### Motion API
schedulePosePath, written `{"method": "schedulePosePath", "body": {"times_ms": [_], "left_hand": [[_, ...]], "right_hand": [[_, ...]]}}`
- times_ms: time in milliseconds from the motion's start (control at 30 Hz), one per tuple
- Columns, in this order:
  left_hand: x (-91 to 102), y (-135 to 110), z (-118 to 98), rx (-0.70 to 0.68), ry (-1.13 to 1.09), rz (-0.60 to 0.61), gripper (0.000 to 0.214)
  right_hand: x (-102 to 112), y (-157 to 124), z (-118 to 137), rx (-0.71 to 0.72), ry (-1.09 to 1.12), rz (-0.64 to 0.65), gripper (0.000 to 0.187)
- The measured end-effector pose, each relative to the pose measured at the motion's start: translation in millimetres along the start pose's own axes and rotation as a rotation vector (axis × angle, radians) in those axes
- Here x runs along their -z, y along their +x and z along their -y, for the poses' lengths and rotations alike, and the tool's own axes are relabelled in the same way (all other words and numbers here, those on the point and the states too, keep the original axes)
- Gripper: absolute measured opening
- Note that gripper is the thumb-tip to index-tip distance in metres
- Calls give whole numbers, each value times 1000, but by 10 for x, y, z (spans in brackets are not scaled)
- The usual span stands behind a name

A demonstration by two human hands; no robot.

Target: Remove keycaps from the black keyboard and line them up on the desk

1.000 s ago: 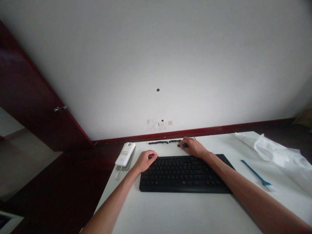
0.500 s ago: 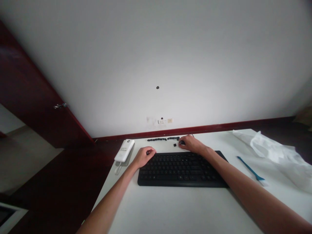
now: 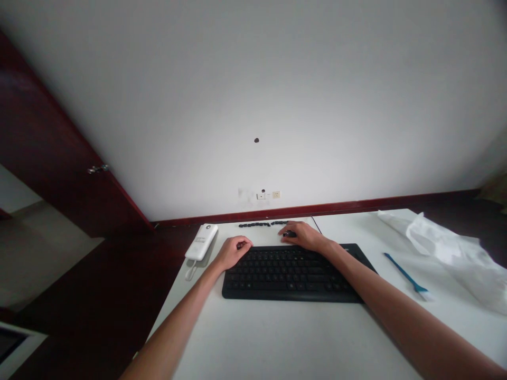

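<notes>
A black keyboard (image 3: 277,272) lies on the white table in front of me. Beside its far left corner rests my left hand (image 3: 233,253), fingers curled, thumb and fingertips together; what they hold, if anything, is too small to make out. My right hand (image 3: 304,235) is behind the keyboard's far edge, its forearm crossing the right end of the keys. Thumb and fingers close around a small black keycap (image 3: 290,234), partly hidden by them. Farther back, several black keycaps (image 3: 254,225) form a row, its right end close to my right fingers.
A white power bank (image 3: 202,243) with a short cable lies at the left edge of the table (image 3: 253,338). To the right are a blue brush (image 3: 406,273) and a crumpled white plastic bag (image 3: 447,248). A wall with sockets (image 3: 269,195) stands behind.
My right hand has moved left, over the spot where a single loose keycap lay in front of the row. My left hand has stayed by the keyboard's corner. The view has shifted slightly.
</notes>
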State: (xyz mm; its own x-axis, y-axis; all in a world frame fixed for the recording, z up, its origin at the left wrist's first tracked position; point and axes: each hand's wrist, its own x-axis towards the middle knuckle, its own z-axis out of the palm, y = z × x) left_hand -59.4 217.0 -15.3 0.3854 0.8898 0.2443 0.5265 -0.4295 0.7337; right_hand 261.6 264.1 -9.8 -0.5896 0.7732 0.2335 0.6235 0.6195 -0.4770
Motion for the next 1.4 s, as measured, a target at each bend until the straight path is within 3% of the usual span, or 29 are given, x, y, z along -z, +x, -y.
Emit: {"method": "schedulePosePath", "body": {"times_ms": [233,633,867,1200,1400], "left_hand": [[11,-5,2,-5,9,5,26],[-18,-17,66,29,-6,-56,28],[5,-11,88,29,-35,-26,35],[39,-4,66,13,-26,45,34],[26,1,75,6,-28,33,32]], "right_hand": [[-47,24,-88,-25,43,-17,15],[29,-33,-107,-135,104,-12,33],[127,-101,-134,-92,190,58,40],[125,-90,-38,-144,180,-4,28],[103,-80,2,-126,185,37,19]]}}
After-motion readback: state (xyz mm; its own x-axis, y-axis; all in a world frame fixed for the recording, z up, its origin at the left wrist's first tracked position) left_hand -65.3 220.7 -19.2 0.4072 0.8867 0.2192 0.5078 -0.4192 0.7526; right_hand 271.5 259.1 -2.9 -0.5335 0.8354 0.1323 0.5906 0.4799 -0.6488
